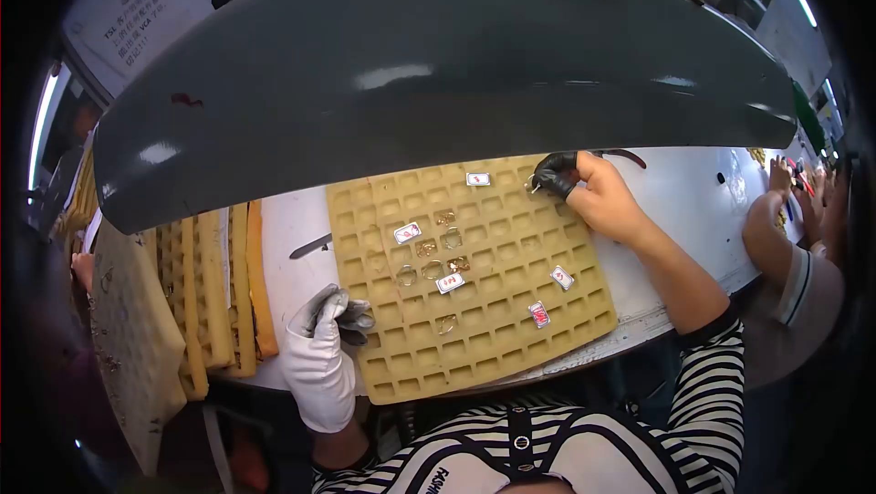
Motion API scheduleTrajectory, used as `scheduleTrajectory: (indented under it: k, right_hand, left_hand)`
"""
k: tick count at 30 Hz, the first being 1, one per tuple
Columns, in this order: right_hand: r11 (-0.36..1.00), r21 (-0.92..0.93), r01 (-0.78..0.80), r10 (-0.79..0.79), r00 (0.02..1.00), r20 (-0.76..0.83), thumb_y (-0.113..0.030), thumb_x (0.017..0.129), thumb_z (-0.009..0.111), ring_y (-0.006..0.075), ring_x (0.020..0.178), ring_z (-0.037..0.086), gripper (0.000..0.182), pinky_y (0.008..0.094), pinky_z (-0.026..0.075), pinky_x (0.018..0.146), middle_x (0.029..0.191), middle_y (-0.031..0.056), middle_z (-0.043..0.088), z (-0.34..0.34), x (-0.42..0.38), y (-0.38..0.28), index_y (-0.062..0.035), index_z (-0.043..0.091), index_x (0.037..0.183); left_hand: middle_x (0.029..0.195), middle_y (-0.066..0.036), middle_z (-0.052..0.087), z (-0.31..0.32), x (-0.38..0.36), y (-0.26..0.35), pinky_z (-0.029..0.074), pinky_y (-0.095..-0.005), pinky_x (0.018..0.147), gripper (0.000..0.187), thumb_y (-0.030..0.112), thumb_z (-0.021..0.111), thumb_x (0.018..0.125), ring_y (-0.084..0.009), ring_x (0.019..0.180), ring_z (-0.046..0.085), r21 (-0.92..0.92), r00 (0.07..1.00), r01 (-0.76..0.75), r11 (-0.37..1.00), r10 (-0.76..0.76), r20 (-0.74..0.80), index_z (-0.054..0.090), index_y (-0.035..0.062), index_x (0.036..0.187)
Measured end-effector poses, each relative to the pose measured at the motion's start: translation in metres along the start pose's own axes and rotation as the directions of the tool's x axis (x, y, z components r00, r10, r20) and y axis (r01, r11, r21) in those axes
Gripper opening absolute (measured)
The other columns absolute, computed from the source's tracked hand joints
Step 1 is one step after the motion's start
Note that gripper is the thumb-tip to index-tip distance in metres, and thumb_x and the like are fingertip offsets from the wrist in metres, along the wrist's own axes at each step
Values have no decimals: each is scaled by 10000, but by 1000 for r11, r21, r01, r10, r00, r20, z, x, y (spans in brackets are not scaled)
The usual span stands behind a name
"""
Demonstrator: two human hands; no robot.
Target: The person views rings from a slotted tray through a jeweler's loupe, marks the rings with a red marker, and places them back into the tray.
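Observation:
A yellow tray [493, 334] with rows of square pockets lies before me. My right hand [598, 193], with black covers on its fingertips, pinches a small shiny metal piece [532, 185] over the tray's far right corner; its exact shape is too small to make out. At the tray's left edge is my left hand [321, 353] in a white glove with grey fingertips, its fingers curled; what they hold, if anything, is hidden. Ring-like pieces [432, 270] and gold-coloured pieces [445, 218] sit in middle pockets. Small printed labels [407, 233] rest on the tray, one red [539, 314].
A large dark lamp hood [438, 65] hangs low over the tray's far edge. Yellow trays [214, 293] stand stacked at left. A dark blade-like tool [311, 247] and red-handled pliers [625, 158] lie on the white table [675, 220]. Another person's arm [771, 229] is at right.

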State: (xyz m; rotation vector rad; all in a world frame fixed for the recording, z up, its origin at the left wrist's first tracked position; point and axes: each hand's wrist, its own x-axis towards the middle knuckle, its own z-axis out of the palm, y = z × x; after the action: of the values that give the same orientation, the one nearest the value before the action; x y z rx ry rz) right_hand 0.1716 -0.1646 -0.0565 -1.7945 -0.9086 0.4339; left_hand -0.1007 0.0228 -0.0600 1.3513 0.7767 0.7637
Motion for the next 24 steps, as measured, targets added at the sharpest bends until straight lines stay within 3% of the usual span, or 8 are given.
scheduleTrajectory:
  k: [3, 7, 9, 11, 17, 19, 21, 24]
  right_hand:
    - [1000, -6, -24, 23, 999, -34, -64, 874, 571, 81, 699, 517, 129, 241, 439, 635, 785, 19, 607, -2, 2, -6, 15, 632, 956]
    - [888, -456, 52, -116, 987, -112, -91, 805, 628, 262, 712, 561, 118, 351, 460, 657, 742, 113, 589, -4, 8, -18, 26, 648, 809]
    - [514, -846, 140, -285, 959, -14, -26, 689, 631, 302, 743, 579, 51, 392, 463, 658, 738, 124, 591, -2, 10, -16, 19, 634, 711]
    - [337, -880, 335, -563, 821, 97, 5, 532, 605, 289, 687, 581, 91, 407, 459, 604, 689, 115, 564, 2, 11, -23, 13, 594, 623]
    - [579, -695, 427, -377, 895, 236, 2, 647, 606, 297, 728, 582, 33, 408, 469, 645, 711, 124, 567, 23, 15, -50, 16, 595, 675]
    - [698, -605, 384, -250, 922, 297, -18, 669, 600, 299, 780, 583, 45, 413, 474, 688, 730, 131, 570, 32, 15, -56, 21, 605, 690]
    - [683, -629, 371, -199, 923, 328, -31, 672, 596, 304, 807, 583, 60, 415, 480, 709, 760, 134, 577, 38, 18, -62, 20, 612, 698]
    - [593, -649, 477, -253, 875, 413, -23, 648, 604, 295, 818, 590, 69, 410, 488, 717, 792, 123, 574, 44, 20, -59, 9, 611, 709]
  left_hand:
    - [801, -122, 662, -2, -1, -3, 455, -254, 538, 243, 181, 550, 925, -171, 594, 597, -18, 999, -40, 999, 40, 12, 581, -2, 1083]
    - [813, -131, 656, 2, -2, -9, 483, -276, 585, 275, 185, 533, 932, -178, 619, 594, -104, 999, -43, 994, 41, -21, 566, -29, 1102]
    - [810, -130, 652, 2, 0, -10, 488, -277, 596, 274, 180, 523, 935, -174, 622, 589, -100, 991, -129, 987, 130, 9, 570, -41, 1089]
    - [809, -129, 652, 1, -1, -4, 494, -272, 596, 230, 133, 525, 928, -164, 618, 589, -77, 1000, -28, 997, 29, 11, 591, -49, 1051]
    - [769, -129, 654, 7, 0, 7, 497, -261, 573, 210, 113, 581, 903, -159, 601, 594, -37, 998, 59, 998, -60, -23, 599, -46, 1039]
    - [861, -108, 678, 7, 2, 13, 475, -227, 638, 254, 141, 551, 937, -115, 695, 619, 82, 990, 79, 994, -88, 113, 576, -45, 1108]
    - [838, -89, 678, 16, 3, 27, 474, -226, 635, 262, 153, 595, 916, -113, 698, 621, 114, 986, 124, 986, -136, 99, 604, -50, 1081]
    - [806, -116, 682, 29, 8, 52, 500, -237, 667, 243, 120, 662, 858, -135, 711, 638, 381, 965, -102, 919, -1, 262, 642, -73, 1005]
